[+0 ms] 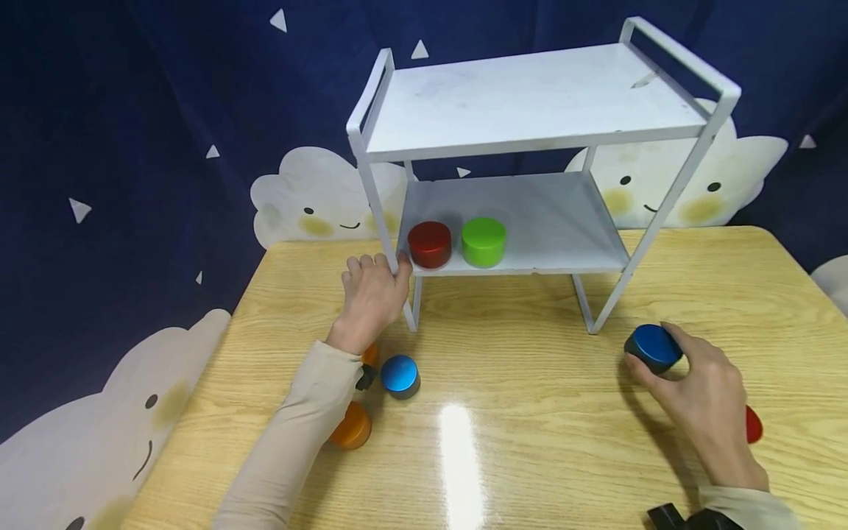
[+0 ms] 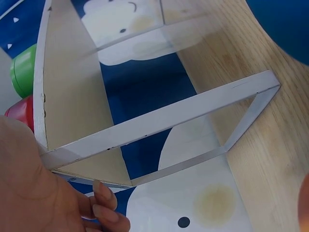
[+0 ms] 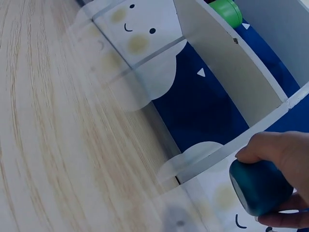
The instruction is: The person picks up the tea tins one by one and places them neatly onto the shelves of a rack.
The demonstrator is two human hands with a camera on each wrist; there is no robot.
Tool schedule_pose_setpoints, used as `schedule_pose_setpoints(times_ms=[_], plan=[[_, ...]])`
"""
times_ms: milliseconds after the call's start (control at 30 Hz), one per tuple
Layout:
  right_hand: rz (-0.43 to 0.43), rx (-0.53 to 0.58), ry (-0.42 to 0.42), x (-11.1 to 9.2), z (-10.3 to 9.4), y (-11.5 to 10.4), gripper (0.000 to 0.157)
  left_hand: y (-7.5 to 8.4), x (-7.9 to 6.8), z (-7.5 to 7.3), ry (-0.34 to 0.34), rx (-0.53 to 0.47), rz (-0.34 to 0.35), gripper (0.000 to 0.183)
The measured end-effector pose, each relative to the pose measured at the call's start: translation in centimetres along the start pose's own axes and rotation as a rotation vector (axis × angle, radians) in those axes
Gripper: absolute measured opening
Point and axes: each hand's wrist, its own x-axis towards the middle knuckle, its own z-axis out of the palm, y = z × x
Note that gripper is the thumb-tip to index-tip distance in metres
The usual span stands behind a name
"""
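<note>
A white two-tier shelf rack (image 1: 523, 96) stands on the table, and my left hand (image 1: 374, 294) grips its left front post at the lower shelf, thumb on the inner side. On that lower shelf, beside the thumb, sit a dark red round tin (image 1: 430, 245) and a green round tin (image 1: 483, 242). Between thumb and fingers, my right hand (image 1: 705, 386) holds a blue round tin (image 1: 654, 348) above the table, right of the rack. The right wrist view shows the same blue tin (image 3: 260, 186) tilted in the fingers.
Under and beside the left forearm are another blue tin (image 1: 400, 376), an orange tin (image 1: 352, 427) and a second, mostly hidden orange one (image 1: 369, 356). A red object (image 1: 753, 425) is partly hidden behind the right hand. A dark blue curtain (image 1: 165, 147) with clouds hangs behind the wooden table (image 1: 530, 442).
</note>
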Motion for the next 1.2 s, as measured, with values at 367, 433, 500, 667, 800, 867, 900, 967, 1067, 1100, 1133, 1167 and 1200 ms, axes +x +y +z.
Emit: schedule_pose_setpoints(times_ms=[367,433,500,667,800,867,900,967,1067,1100,1133,1167,1200], plan=[[-0.082,0.036,0.054,0.4,-0.1,-1.2,0.066,0.2,0.0,0.1,-0.007,0.016,0.002,0.055],[-0.087,0.04,0.054,0.4,0.0,-1.5,0.066,0.2,0.0,0.1,-0.002,0.017,0.005,0.054],[-0.092,0.042,0.059,0.4,0.0,-1.8,0.066,0.3,0.0,0.1,0.003,0.014,0.01,0.054],[-0.134,0.056,0.088,0.8,0.1,-2.5,0.065,0.3,0.1,0.1,0.014,0.018,0.015,0.055],[-0.154,0.07,0.09,1.3,0.0,-3.2,0.065,0.2,0.0,0.0,0.014,0.02,0.01,0.055],[-0.153,0.083,0.087,1.5,0.0,-3.7,0.066,0.2,0.0,0.0,0.015,0.021,0.009,0.055],[-0.148,0.093,0.081,1.6,0.0,-4.0,0.066,0.2,0.0,0.0,0.014,0.023,0.009,0.055],[-0.143,0.11,0.073,1.8,0.0,-4.6,0.066,0.1,0.0,0.0,0.016,0.024,0.008,0.056],[-0.153,0.132,0.064,2.1,0.1,-5.4,0.065,0.0,0.0,0.0,0.02,0.019,0.006,0.056],[-0.158,0.138,0.06,2.2,0.1,-5.7,0.064,0.0,0.0,0.0,0.018,0.014,0.005,0.056],[-0.169,0.142,0.06,2.4,0.1,-5.9,0.064,0.1,-0.1,0.0,0.017,0.01,0.006,0.056],[-0.18,0.146,0.058,2.5,0.1,-6.1,0.064,0.1,-0.1,0.0,0.016,0.008,0.006,0.056],[-0.189,0.151,0.056,2.7,0.1,-6.4,0.064,0.1,-0.1,0.0,0.014,0.007,0.006,0.056]])
